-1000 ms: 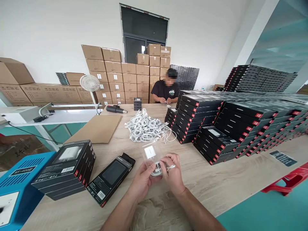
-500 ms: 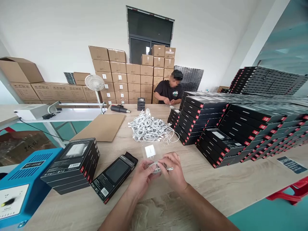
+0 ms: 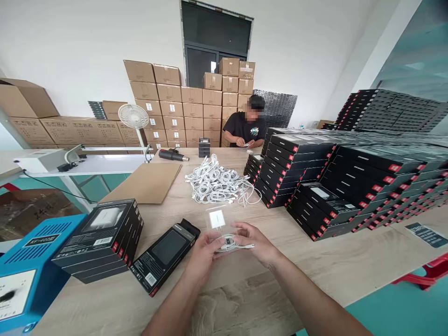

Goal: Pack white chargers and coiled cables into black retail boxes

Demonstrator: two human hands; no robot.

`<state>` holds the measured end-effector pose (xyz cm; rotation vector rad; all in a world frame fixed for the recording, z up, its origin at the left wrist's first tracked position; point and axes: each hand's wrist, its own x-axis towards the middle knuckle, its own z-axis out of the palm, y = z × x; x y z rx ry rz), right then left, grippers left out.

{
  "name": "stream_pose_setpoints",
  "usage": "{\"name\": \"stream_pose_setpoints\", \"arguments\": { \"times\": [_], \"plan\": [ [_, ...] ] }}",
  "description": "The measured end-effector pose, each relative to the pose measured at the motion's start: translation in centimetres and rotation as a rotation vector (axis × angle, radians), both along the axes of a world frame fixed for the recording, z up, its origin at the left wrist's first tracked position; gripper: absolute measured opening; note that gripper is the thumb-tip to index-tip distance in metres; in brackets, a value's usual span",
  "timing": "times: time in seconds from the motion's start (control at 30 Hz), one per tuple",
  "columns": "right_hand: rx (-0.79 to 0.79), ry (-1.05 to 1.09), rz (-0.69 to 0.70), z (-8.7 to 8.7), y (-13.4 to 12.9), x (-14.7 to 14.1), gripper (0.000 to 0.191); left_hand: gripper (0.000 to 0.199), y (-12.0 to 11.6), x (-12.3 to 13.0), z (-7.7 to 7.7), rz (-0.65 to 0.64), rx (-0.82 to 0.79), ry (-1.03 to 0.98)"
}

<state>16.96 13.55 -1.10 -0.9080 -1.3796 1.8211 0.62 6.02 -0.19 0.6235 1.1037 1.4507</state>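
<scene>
Coiled white cable [image 3: 227, 243] sits sideways between the left hand [image 3: 206, 255] and right hand [image 3: 254, 241], long way running left to right, with the plug end [image 3: 249, 245] poking out rightward under the right fingers. Left hand's cupping the coil; right's loose on it, can't tell if gripping. Clear plastic tray [image 3: 217, 221] lies just beyond, on the counter [image 3: 332, 261].

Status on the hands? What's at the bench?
Left hand gripping coiled white cable; right hand at its right side, fingers spread. Clear plastic bag just beyond the coil. Black retail box close by left hand, not between hands and cable.
</scene>
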Motion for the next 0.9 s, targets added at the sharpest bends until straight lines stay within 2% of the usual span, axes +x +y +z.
{"name": "stream_pose_setpoints", "arguments": {
  "times": [0.1, 0.23, 0.3, 0.43, 0.63, 0.77, 0.9],
  "plan": [
    [-0.113, 0.046, -0.058, -0.5, -0.2, -1.4, 0.051, 0.031, 0.5, 0.1, -0.5, 0.093, -0.001, 0.079],
    [0.009, 0.031, -0.136, -0.2, -0.4, -2.5, 0.044, 0.026, 0.8, -0.2, -0.7, 0.186, -0.009, 0.125],
    [0.03, 0.004, -0.102, 0.2, -0.2, -2.4, 0.048, 0.026, 0.8, -0.4, -0.7, 0.213, -0.013, 0.13],
    [-0.057, -0.02, 0.016, 0.7, 0.2, -1.6, 0.053, 0.027, 0.8, -0.6, -0.7, 0.232, -0.015, 0.121],
    [0.045, -0.128, -0.079, 0.6, 0.4, -2.8, 0.038, 0.027, 1.0, -0.4, -1.1, 0.235, 0.004, 0.125],
    [0.172, -0.186, -0.133, 0.6, 0.4, -3.7, 0.032, 0.027, 0.9, -0.7, -0.6, 0.2, 0.008, 0.091],
    [0.135, -0.12, 0.017, 0.7, -0.5, -3.7, 0.033, 0.037, 0.5, -1.3, 0.7, 0.065, 0.047, -0.192]
  ]
}}
